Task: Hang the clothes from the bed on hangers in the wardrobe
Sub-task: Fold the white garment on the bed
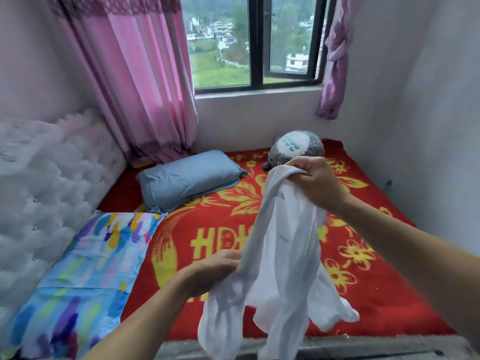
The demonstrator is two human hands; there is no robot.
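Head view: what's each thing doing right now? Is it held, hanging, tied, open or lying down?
white garment, held up over the bed, crumpled
right hand, grips the garment's top
left hand, grips it lower down
window, right pane looks ajar
left curtain, hanging loose
right curtain, tied in a knot
blue pillow, lying flat on the bed
plush toy, lying at the bed's far end

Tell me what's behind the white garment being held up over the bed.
Behind the white cloth garment, gripped by the right hand and left hand, lies the red blanket with yellow flowers. The garment hides part of its yellow lettering and of the grey plush toy.
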